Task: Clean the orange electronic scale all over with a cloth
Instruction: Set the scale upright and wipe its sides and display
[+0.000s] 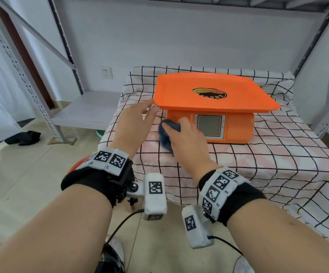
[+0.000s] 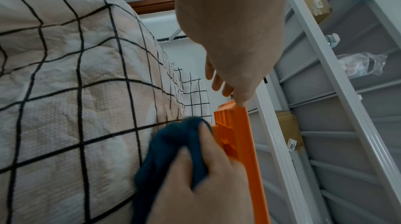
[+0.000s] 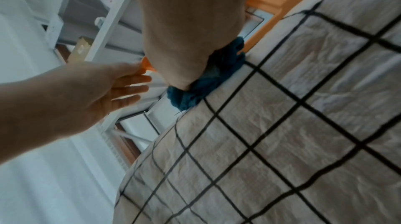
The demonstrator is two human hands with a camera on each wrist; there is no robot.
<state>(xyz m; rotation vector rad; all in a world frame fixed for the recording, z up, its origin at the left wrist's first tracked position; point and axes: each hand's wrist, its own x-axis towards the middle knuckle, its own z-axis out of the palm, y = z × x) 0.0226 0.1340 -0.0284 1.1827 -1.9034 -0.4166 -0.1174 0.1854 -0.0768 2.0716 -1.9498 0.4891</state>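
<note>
So the orange scale (image 1: 215, 107) sits on a bed-like surface covered with a checked sheet (image 1: 258, 154) (white and pinkish with black grid lines), display side facing the person. The right hand (image 1: 187, 138) has its fingers curled around a bunched-up dark blue cloth (image 1: 164, 134) and is pushing it against the front of the scale's base, just left of the grey display (image 1: 210, 126), under the overhang of the weighing tray (image 1: 209, 91). Part of the cloth hangs down and touches the sheet. The left hand (image 1: 134, 123) is flat and relaxed, fingers straight, with the fingertips right at the tray's near-left corner; the left wrist view shows one fingertip touching the edge. Grey metal shelving (image 1: 61, 62) stands around the bed, and a dark rag (image 1: 24, 137) lies on the tiled floor off to the left.
</note>
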